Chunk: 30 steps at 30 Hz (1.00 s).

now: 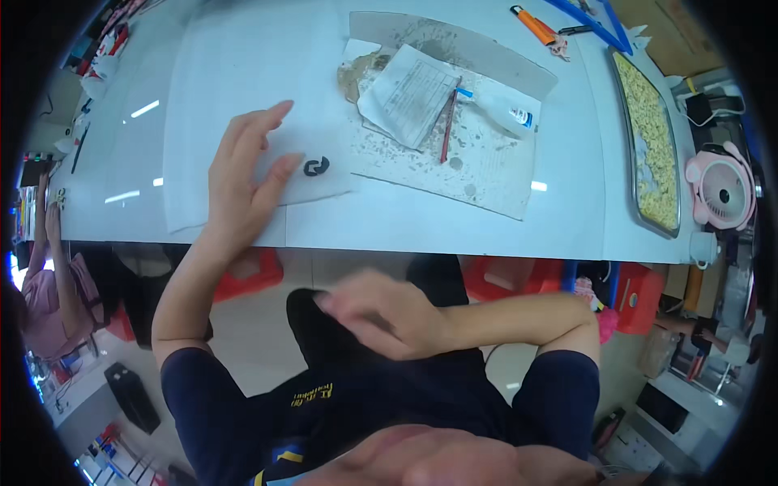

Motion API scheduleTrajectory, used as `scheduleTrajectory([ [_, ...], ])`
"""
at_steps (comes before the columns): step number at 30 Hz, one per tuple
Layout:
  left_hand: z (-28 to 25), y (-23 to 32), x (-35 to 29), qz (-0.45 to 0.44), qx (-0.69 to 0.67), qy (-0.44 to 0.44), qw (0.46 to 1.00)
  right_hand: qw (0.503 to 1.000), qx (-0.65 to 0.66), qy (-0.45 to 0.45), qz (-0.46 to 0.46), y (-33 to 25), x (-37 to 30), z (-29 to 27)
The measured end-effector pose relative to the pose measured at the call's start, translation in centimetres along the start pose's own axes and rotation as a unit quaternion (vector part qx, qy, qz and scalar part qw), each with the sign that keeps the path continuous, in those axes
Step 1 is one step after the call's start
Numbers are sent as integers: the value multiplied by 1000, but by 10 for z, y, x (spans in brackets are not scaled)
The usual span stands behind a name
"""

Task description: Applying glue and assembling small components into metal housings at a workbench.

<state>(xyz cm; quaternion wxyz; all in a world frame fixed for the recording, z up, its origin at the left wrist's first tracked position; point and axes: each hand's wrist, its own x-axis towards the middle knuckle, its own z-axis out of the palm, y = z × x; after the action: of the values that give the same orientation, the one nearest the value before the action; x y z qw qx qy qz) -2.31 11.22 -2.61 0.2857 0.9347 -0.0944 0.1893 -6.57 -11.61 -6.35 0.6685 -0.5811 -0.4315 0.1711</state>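
Note:
My left hand (pixel 243 174) rests at the table's near edge over a thin white sheet (pixel 190 105). Its fingers are stretched out, thumb apart, with nothing between them. Just right of the thumb lies a small black curved piece (pixel 316 167), perhaps two pieces side by side. Above my lap, off the table, is my right hand (pixel 389 316). Motion smears its fingers, which look bent, and whether they hold anything does not show.
A stained cardboard (pixel 490 194) carries printed paper (pixel 409 97), a dark red stick (pixel 446 134) and a clear squeeze bottle (pixel 509 116). An orange-handled tool (pixel 532 26) lies beyond. On the right are a tray (pixel 658 230) of small yellow pieces and a pink fan (pixel 724 190). Another person's arm (pixel 57 243) shows far left.

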Motion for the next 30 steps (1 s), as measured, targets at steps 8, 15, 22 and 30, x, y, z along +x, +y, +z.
scheduleTrajectory([
  [8,6,4,13,68,12,-112,991,810,-211,329,437,85,-254,-4],
  [15,13,13,12,54,13,-90,994,655,-129,-154,729,148,-482,156],
  [22,29,-2,2,75,37,-100,991,610,-52,-223,758,182,-541,263],
  [30,30,-14,-3,89,79,-103,988,633,-146,-129,749,221,-547,270],
])
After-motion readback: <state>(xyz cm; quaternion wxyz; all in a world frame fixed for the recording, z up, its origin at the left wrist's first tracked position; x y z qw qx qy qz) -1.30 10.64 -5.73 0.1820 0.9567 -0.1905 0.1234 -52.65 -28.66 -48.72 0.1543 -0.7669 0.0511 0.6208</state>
